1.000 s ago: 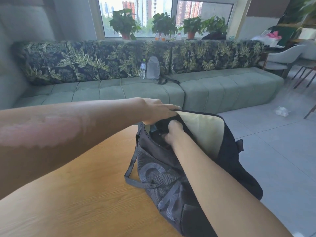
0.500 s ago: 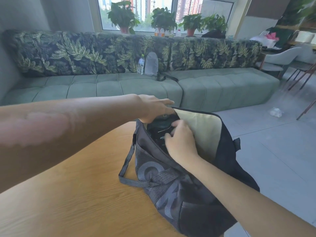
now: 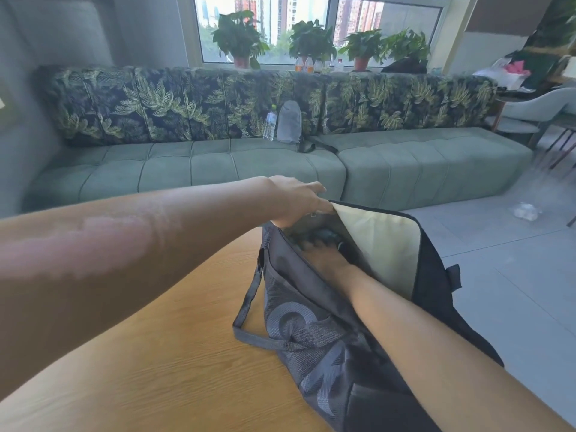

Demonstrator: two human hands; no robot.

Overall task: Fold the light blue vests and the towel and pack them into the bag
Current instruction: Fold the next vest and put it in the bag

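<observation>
Deeper into the bag [image 3: 311, 344] now, right hand [image 3: 324, 255] — grip unclear — left hand [image 3: 294, 201] gripping its rim.

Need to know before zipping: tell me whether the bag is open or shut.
Open. The left hand holds the bag by its rim, the pale lining shows, and the right hand reaches inside.

The bag [image 3: 314, 332] lies on the right part of the worktop [image 3: 162, 363], its far side hanging past the edge over the floor [image 3: 505, 275]; the left hand [image 3: 296, 202] holds the bag's far rim; the right hand [image 3: 324, 257] is inside its mouth; behind the worktop stands a sofa [image 3: 249, 163], with a bottle [image 3: 270, 126] left of a pouch [image 3: 289, 121] on its seat; plants [image 3: 240, 35] line the sill behind.
</observation>
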